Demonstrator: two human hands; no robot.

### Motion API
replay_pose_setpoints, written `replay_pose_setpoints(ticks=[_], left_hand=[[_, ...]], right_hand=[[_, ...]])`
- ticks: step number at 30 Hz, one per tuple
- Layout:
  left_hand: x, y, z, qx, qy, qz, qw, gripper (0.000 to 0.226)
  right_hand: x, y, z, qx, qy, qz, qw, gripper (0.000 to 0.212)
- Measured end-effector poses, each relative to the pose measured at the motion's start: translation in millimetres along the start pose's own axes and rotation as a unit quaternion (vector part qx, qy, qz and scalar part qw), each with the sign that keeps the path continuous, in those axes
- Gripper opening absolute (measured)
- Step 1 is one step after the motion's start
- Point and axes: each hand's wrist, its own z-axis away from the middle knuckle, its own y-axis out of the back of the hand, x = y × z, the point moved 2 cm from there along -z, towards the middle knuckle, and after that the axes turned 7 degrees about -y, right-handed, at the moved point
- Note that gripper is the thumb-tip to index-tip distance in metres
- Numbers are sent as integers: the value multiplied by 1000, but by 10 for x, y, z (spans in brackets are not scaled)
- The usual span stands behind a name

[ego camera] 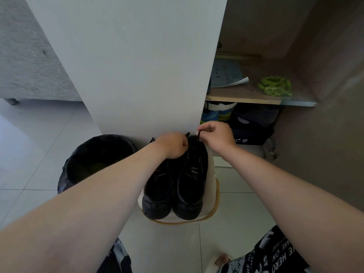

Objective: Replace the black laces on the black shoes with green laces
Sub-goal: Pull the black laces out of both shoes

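Two black shoes (177, 186) stand side by side on a small white stool (209, 205), toes toward me. My left hand (173, 144) and my right hand (215, 135) are at the far end of the right shoe, each pinching an end of its black lace (199, 134). The lace ends stick up between the hands. A bundle of green laces (274, 86) lies on a wooden shelf (244, 99) in the open cabinet at the upper right, apart from both hands.
A bin lined with a black bag (98, 160) stands left of the stool. The white cabinet door (128, 66) rises right behind the shoes. A blue booklet (226, 74) lies on the shelf; other shoes and a dark box (250, 131) sit below it.
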Motion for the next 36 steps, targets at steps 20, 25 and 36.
replay_pose_setpoints(ticks=[20,25,36], left_hand=[[-148,202,100,31,-32,70,997,17],[-190,173,125,61,-42,18,997,6],[-44,437,338,-206,135,-34,969,44]], right_hand=[[141,-240,29,-132,-8,143,981,31],[252,-176,-24,-85,28,300,950,19],[269,-156,-72,-67,44,341,936,6]])
